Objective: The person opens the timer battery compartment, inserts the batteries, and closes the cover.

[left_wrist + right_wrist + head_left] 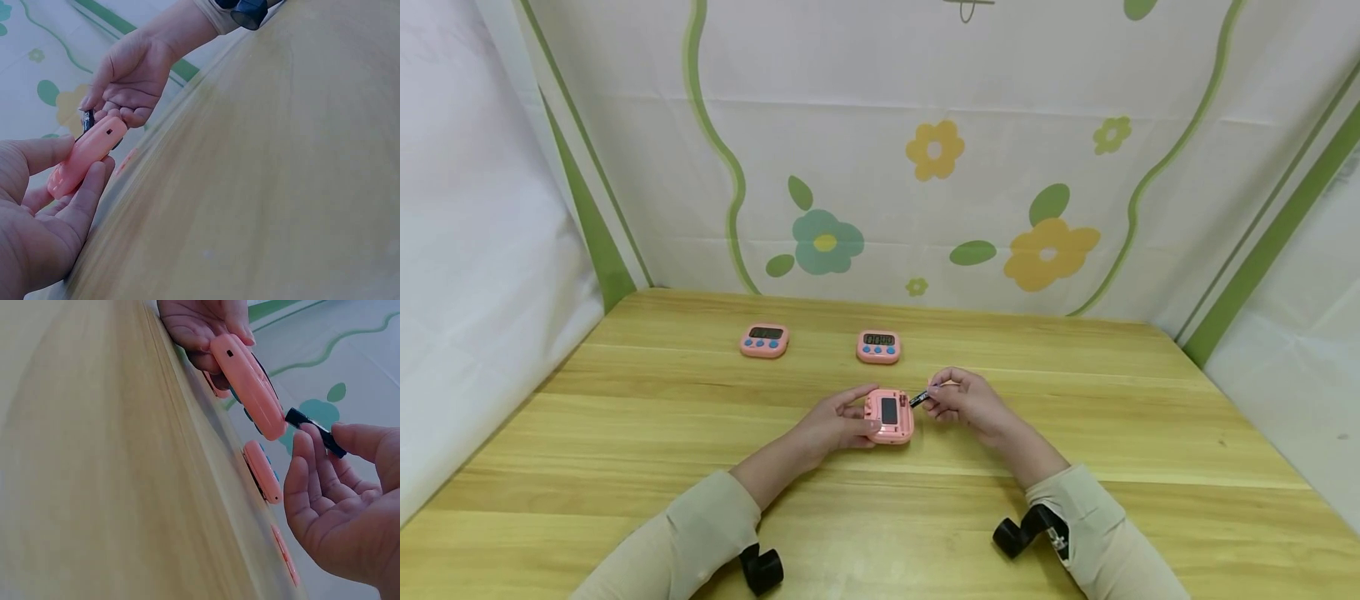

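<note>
My left hand (831, 429) holds a pink digital timer (876, 433) by its left side, with the timer's back turned up. A long slot lies uncovered along the right of that back, around a dark panel. Between thumb and fingertips, my right hand (970, 406) pinches a slim black battery (919, 398), tilted, its near end at the timer's upper right edge. In the right wrist view the battery (315, 432) points at the timer's rim (250, 387); whether they touch I cannot tell. The left wrist view shows the timer (94, 150) edge-on between the left thumb and fingers.
Two more pink timers with blue buttons lie face up farther back, one at the left (764, 341) and one near the middle (878, 347). A flat pink piece (285, 556) rests on the wooden table (700, 433). Behind hangs a flower-printed curtain (865, 167).
</note>
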Motion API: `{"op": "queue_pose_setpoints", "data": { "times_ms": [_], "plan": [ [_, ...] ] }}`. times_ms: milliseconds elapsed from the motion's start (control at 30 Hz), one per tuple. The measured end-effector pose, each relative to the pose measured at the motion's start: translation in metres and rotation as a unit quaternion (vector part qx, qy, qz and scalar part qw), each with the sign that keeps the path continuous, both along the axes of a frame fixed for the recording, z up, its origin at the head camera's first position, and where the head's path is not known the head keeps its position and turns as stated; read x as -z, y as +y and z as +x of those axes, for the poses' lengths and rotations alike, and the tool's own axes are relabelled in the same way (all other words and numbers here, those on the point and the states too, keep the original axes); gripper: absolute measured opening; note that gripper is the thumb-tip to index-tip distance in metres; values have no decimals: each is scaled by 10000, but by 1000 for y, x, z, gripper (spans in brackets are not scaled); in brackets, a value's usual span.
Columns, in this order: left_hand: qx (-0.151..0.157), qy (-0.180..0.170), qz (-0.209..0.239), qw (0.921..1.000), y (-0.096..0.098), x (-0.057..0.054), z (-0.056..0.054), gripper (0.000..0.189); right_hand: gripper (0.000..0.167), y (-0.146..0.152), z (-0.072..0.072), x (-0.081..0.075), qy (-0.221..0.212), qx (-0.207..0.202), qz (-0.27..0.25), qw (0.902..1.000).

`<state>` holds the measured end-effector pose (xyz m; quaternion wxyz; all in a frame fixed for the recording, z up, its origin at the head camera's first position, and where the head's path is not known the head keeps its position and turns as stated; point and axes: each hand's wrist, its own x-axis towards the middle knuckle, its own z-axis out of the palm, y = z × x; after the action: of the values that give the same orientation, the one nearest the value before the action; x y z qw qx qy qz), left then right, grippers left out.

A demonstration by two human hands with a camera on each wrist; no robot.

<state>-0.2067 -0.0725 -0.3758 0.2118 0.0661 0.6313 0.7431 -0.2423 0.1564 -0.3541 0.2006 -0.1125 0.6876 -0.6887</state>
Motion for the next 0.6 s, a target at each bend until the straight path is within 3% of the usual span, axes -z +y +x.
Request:
{"op": "queue_pose_setpoints", "data": {
  "times_ms": [600],
  "plan": [
    [-124,-67,-110,9998,3,-3,1,62,8,-6,6,-2,7,-38,-247,9997]
  ]
}}
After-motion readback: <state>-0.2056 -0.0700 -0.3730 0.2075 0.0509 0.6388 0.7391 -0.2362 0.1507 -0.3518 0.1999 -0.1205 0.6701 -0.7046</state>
